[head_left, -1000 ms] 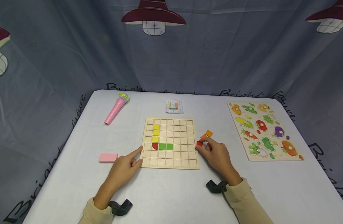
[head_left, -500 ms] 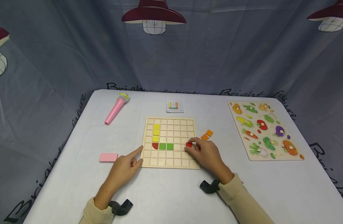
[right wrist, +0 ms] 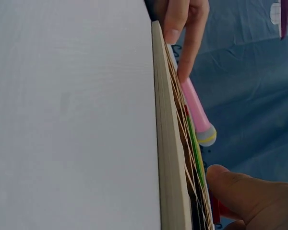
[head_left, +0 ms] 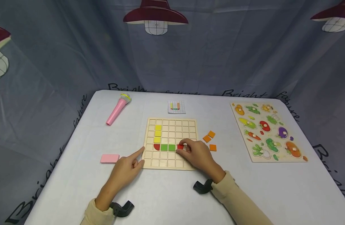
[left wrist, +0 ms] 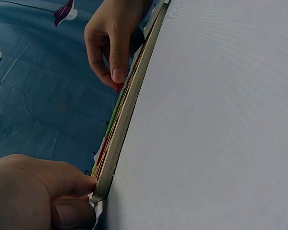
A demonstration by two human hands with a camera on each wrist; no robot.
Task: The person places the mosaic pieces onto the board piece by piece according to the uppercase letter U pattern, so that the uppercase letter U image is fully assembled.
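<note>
A wooden grid board [head_left: 158,165] lies in front of me. In it sit a column of yellow squares [head_left: 158,133], a red quarter-round piece [head_left: 156,147] and two green squares [head_left: 168,147]. My right hand [head_left: 199,155] pinches a red piece [head_left: 180,146] between thumb and index finger, just right of the green squares. Its shape is partly covered by the fingers. The left hand [head_left: 125,171] touches the board's left edge with a straight index finger and the thumb; the left wrist view shows these fingertips [left wrist: 89,184] against the board's corner.
Several orange squares [head_left: 213,147] lie right of the board. Behind it is a small pattern card [head_left: 176,107]. A pink toy microphone [head_left: 117,109] and a pink block [head_left: 109,158] are at left. A vegetable peg puzzle [head_left: 266,132] lies at right, on the white table [head_left: 161,193].
My right hand has carried the red piece leftward from the board's right edge to beside the green squares, uncovering another orange square. The left hand has stayed at the board's edge.
</note>
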